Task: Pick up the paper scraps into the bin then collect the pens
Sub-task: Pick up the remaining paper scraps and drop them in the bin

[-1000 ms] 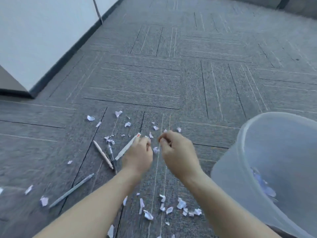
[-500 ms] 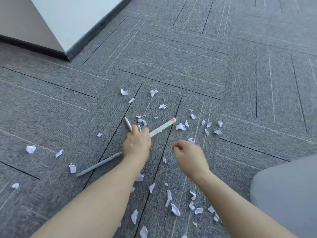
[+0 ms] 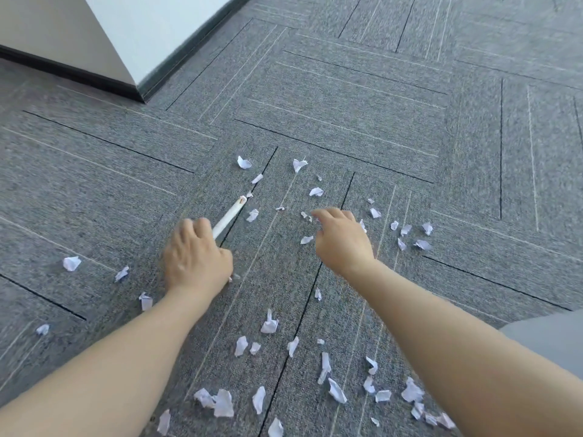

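Your left hand (image 3: 197, 255) is closed around a white pen (image 3: 227, 217), and its far end sticks out past your fingers toward the top of the view. Your right hand (image 3: 342, 239) hangs just above the carpet (image 3: 347, 121) with the fingers curled downward, but I cannot tell if it holds a scrap or nothing. Many paper scraps (image 3: 269, 324) lie on the carpet: a group beyond your hands, some at the left, and a thick scatter near the bottom of the view. The grey shape at the right edge may be the bin (image 3: 549, 334), but little of it shows. I judge the scrap step is far from finished, while one pen is already in your hand.
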`<state>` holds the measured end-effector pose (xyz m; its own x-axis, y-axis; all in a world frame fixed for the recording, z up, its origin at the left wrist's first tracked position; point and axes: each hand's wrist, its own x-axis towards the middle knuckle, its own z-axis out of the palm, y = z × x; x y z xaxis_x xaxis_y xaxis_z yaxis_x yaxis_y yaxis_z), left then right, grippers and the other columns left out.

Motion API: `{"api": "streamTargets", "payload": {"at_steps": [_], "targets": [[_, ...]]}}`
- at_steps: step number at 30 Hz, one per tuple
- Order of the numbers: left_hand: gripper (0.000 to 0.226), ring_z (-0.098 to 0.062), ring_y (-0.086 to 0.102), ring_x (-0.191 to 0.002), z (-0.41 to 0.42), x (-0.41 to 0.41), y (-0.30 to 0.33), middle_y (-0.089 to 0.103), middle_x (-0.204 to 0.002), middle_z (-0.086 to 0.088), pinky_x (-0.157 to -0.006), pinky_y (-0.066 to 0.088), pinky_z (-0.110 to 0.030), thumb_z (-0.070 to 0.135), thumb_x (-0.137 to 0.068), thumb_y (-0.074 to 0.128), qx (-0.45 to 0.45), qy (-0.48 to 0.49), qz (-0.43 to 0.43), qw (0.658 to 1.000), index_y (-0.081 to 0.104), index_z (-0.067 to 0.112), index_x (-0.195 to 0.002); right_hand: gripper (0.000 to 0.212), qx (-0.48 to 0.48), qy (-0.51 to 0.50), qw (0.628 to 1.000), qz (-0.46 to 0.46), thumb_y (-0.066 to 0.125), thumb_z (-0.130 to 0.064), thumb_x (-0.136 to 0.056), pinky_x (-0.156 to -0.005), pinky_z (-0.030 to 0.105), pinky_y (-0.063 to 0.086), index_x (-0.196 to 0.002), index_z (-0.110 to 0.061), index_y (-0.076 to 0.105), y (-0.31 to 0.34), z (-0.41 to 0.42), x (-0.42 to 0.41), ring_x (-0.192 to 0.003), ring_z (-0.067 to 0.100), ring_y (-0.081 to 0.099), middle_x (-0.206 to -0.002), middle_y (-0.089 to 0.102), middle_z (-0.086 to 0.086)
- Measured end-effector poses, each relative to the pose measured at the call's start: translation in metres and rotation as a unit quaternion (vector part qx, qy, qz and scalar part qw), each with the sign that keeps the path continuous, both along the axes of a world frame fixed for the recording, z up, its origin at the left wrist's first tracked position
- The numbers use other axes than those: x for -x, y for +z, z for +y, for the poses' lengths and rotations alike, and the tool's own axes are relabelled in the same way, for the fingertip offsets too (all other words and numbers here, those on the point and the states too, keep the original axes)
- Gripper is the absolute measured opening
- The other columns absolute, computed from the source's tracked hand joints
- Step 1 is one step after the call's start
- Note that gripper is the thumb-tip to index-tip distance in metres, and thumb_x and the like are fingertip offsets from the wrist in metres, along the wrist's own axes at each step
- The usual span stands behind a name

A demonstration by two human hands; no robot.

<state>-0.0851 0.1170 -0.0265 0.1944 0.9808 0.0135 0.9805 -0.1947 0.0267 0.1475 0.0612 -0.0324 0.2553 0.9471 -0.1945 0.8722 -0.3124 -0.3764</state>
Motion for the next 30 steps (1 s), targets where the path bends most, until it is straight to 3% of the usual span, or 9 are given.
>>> {"api": "streamTargets", "payload": {"at_steps": [3,6,10,13,20,22,25,27,30], "targets": [[0.040,-0.023,0.047,-0.099,0.000,-0.035,-0.005,0.048,-0.117,-0.010,-0.083,0.044,-0.037,0.013,-0.082,0.045,0.019,-0.105,-0.062,0.992,0.042,0.011,-0.122,0.062,0.051,0.108,0.992,-0.046,0.043,-0.025,-0.095,-0.118,0.047,0.007,-0.152,-0.033,0.019,-0.006,0.027,0.010,-0.150,0.027,0.003,-0.163,0.008,-0.002],[0.051,-0.026,0.036,-0.126,0.007,-0.066,-0.021,0.040,-0.140,-0.010,-0.101,0.035,-0.039,0.010,-0.087,0.042,0.079,-0.150,-0.095,0.981,0.035,0.012,-0.137,0.062,0.062,0.139,0.984,-0.091,0.036,-0.045,-0.098,-0.117,0.047,-0.003,-0.153,-0.036,0.010,-0.015,0.048,0.010,-0.148,0.031,-0.013,-0.163,-0.009,-0.002],[0.058,-0.029,0.011,-0.143,0.030,-0.080,-0.031,0.015,-0.156,-0.012,-0.114,0.018,-0.042,0.015,-0.092,0.040,0.133,-0.070,-0.092,0.984,0.020,0.015,-0.146,0.054,0.049,0.153,0.986,-0.049,0.035,-0.044,-0.100,-0.119,0.048,0.011,-0.151,-0.027,0.029,-0.018,0.042,0.003,-0.149,0.030,0.012,-0.161,0.018,0.000],[0.054,-0.028,0.018,-0.140,0.042,-0.077,-0.032,0.024,-0.153,-0.011,-0.114,0.021,-0.042,0.013,-0.092,0.040,0.102,-0.088,-0.137,0.981,0.027,0.013,-0.144,0.033,-0.110,0.154,0.981,-0.044,0.043,-0.029,-0.099,-0.100,0.045,0.045,-0.123,-0.019,0.062,-0.020,0.016,-0.001,-0.114,0.023,0.052,-0.125,0.060,0.001],[0.056,-0.020,0.009,-0.145,0.058,-0.078,-0.047,0.019,-0.156,-0.007,-0.118,0.007,-0.036,0.007,-0.092,0.034,0.139,-0.091,-0.261,0.951,0.025,0.013,-0.147,0.060,0.039,0.092,0.994,-0.044,0.039,-0.043,-0.097,-0.119,0.052,0.011,-0.153,-0.034,0.018,-0.022,0.087,-0.024,-0.150,0.028,0.002,-0.163,0.005,-0.001],[0.052,-0.020,0.021,-0.141,0.056,-0.075,-0.052,0.033,-0.150,-0.008,-0.116,0.013,-0.030,0.004,-0.091,0.036,0.108,-0.095,-0.312,0.939,0.036,0.009,-0.142,0.053,0.046,0.128,0.990,-0.029,0.039,-0.041,-0.098,-0.117,0.053,0.023,-0.150,-0.030,0.030,-0.019,0.096,-0.025,-0.147,0.024,0.019,-0.160,0.021,-0.002],[0.044,-0.020,0.043,-0.123,0.052,-0.068,-0.056,0.051,-0.129,-0.008,-0.108,0.031,-0.029,-0.001,-0.087,0.040,0.053,-0.084,-0.378,0.920,0.051,0.007,-0.130,0.031,-0.076,0.155,0.984,-0.050,0.041,-0.027,-0.097,-0.083,0.043,0.056,-0.118,-0.022,0.063,-0.012,0.090,-0.022,-0.111,0.019,0.060,-0.120,0.063,-0.002],[0.044,-0.021,0.043,-0.119,0.049,-0.069,-0.058,0.051,-0.125,-0.009,-0.106,0.033,-0.030,0.000,-0.085,0.042,0.027,-0.104,-0.369,0.923,0.050,0.007,-0.128,0.033,-0.130,0.140,0.981,-0.045,0.044,-0.024,-0.094,-0.080,0.044,0.057,-0.124,-0.022,0.060,-0.012,0.097,-0.019,-0.116,0.020,0.053,-0.124,0.060,-0.002],[0.046,-0.024,0.038,-0.125,0.047,-0.073,-0.061,0.045,-0.132,-0.012,-0.111,0.030,-0.036,0.006,-0.085,0.040,0.019,-0.100,-0.335,0.937,0.044,0.006,-0.131,0.051,-0.041,0.152,0.987,-0.037,0.042,-0.025,-0.097,-0.110,0.052,0.031,-0.146,-0.034,0.035,-0.013,0.139,-0.006,-0.144,0.024,0.020,-0.157,0.027,-0.005]]}}
